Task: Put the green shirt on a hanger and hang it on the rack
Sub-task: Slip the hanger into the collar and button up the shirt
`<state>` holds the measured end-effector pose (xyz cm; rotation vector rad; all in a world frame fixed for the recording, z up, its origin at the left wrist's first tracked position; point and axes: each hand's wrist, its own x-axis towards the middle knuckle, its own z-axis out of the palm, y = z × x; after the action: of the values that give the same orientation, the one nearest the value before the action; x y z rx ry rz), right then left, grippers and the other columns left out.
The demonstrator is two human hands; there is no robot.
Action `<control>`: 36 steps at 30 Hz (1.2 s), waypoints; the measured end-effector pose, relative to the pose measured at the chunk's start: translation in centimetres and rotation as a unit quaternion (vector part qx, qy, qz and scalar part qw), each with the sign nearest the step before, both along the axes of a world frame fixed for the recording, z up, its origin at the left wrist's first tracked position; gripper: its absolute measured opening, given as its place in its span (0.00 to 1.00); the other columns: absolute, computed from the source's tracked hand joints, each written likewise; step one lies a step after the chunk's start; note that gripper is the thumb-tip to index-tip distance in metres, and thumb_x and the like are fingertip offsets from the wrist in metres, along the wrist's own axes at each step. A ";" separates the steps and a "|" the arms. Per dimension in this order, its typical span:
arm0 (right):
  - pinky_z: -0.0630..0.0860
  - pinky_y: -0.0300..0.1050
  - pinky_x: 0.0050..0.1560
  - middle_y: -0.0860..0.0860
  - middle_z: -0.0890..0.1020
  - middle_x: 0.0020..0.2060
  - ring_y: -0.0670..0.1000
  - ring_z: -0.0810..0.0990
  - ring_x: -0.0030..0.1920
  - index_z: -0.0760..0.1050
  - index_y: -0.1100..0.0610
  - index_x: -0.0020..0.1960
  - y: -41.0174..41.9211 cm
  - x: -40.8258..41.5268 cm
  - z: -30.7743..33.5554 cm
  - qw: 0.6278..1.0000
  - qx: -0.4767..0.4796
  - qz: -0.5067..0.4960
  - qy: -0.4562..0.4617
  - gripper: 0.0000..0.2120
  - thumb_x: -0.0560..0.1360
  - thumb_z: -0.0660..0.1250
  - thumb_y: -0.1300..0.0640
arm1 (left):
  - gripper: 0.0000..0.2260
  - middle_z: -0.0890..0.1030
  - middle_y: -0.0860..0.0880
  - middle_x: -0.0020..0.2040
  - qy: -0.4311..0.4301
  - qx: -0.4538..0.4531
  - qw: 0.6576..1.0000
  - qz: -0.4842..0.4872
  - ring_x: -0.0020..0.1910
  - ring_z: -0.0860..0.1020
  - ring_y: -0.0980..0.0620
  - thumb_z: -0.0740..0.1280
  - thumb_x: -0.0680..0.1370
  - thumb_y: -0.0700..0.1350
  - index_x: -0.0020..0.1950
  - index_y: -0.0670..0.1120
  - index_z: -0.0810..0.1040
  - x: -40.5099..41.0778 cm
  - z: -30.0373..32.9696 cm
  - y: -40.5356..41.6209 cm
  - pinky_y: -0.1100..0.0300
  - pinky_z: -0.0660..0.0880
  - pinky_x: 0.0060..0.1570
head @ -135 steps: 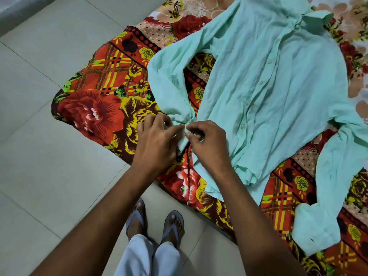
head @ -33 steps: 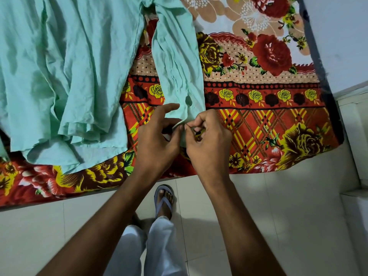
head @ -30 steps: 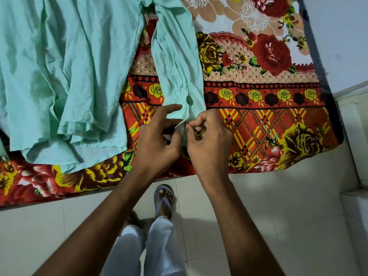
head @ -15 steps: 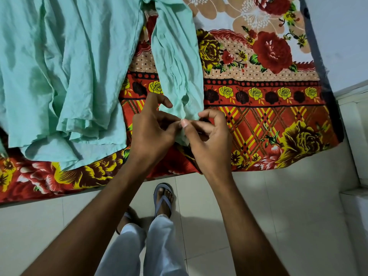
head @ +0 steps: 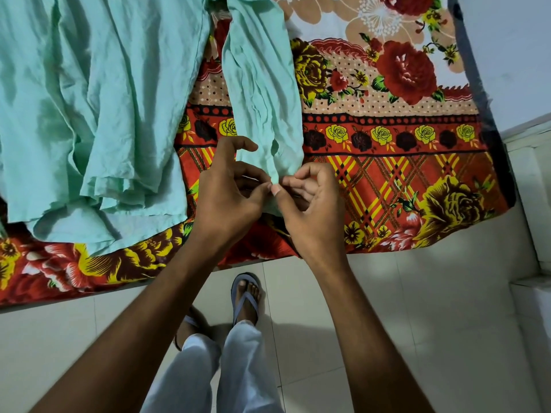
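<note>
Green shirt (head: 98, 93) is lying spread over the floral bedsheet (head: 396, 162), its body bunching in folds at the left and one sleeve (head: 262, 84) trailing down toward the near edge. Left hand (head: 229, 192) and right hand (head: 313, 210) are both pinching the sleeve's cuff (head: 275, 177), thumbs and forefingers meeting on the fabric, apparently working at its fastening. No hanger or rack is showing. Judging by the creasing and drape, the cloth is thin, light and limp, offering no stiffness; it is likely sliding off a hanger unless seated squarely. The shoulders and collar, lying beyond the upper edge of view, are judged the soundest places for taking hold
</note>
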<state>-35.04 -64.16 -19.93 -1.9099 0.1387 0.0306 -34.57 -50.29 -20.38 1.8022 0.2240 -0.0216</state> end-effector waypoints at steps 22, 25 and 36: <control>0.84 0.44 0.51 0.53 0.84 0.44 0.45 0.86 0.49 0.68 0.58 0.47 -0.3 0.0 -0.6 0.999 -0.035 -0.019 -0.024 0.13 0.75 0.72 0.68 | 0.25 0.84 0.50 0.38 -0.064 0.051 0.996 -0.044 0.35 0.84 0.52 0.73 0.74 0.35 0.62 0.43 0.62 0.2 -0.1 -0.3 0.52 0.83 0.38; 0.84 0.43 0.48 0.53 0.85 0.42 0.45 0.87 0.46 0.67 0.53 0.45 -0.4 0.0 -0.7 0.998 -0.019 -0.058 -0.004 0.16 0.74 0.73 0.67 | 0.25 0.84 0.45 0.39 -0.024 -0.017 0.999 -0.022 0.34 0.84 0.46 0.73 0.74 0.34 0.60 0.44 0.59 0.5 -0.5 -0.3 0.47 0.83 0.37; 0.82 0.39 0.42 0.48 0.85 0.44 0.42 0.84 0.42 0.81 0.56 0.53 -1.9 0.8 -1.4 0.975 -0.171 0.073 0.122 0.04 0.79 0.70 0.58 | 0.10 0.85 0.35 0.42 0.179 -0.096 0.977 -0.072 0.36 0.84 0.37 0.73 0.72 0.35 0.48 0.44 0.76 1.7 -2.4 0.4 0.44 0.83 0.41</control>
<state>-34.25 -66.03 -21.35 -2.2526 0.1764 0.3623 -32.91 -49.84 -22.75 1.6075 0.3348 -0.4588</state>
